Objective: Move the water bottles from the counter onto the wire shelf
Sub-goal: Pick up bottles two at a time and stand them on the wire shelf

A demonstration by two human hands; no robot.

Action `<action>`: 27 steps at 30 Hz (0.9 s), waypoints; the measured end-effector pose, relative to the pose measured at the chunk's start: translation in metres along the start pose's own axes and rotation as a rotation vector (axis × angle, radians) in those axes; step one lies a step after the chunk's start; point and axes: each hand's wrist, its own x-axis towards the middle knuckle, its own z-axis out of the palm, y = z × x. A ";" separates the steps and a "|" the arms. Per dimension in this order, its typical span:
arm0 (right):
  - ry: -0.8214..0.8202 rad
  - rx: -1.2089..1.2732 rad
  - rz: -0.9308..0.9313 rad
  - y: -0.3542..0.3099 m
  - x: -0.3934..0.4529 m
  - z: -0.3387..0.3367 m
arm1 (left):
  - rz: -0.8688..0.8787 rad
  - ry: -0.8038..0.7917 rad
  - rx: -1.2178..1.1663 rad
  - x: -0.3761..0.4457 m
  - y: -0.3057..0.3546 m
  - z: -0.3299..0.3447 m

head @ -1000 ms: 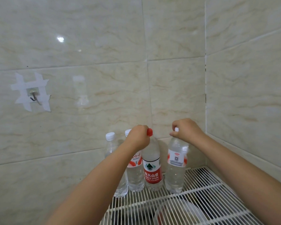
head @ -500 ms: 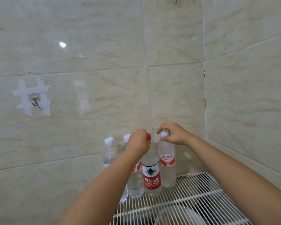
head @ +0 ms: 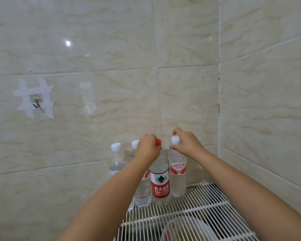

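Observation:
Several clear water bottles stand in a row at the back of the white wire shelf, against the tiled wall. My left hand grips the neck of the red-capped bottle with the red label. My right hand pinches the white cap of the rightmost bottle, which stands upright on the shelf. Two more white-capped bottles, one at the far left and one beside it, are partly hidden behind my left forearm.
Tiled walls meet in a corner just right of the bottles. A metal hook taped to the wall sits at the left. Below the wire shelf a clear round container shows through the wires.
My right hand has carried the white-capped bottle left and back, setting it upright next to the red-labelled bottle. My left hand has stayed on the red-capped bottle.

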 end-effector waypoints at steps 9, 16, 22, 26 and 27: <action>-0.030 0.047 0.010 -0.005 0.009 -0.003 | 0.052 0.153 -0.069 -0.008 -0.007 0.017; 0.048 0.084 0.026 0.000 0.004 0.008 | 0.065 0.163 -0.070 -0.007 -0.009 0.020; 0.075 0.087 0.004 -0.001 0.005 0.014 | 0.047 0.178 -0.112 -0.009 -0.008 0.023; 0.096 0.076 0.001 -0.001 0.004 0.018 | 0.046 0.169 -0.134 -0.009 -0.009 0.024; 0.101 0.063 -0.001 -0.001 0.003 0.019 | 0.047 0.165 -0.130 -0.009 -0.009 0.024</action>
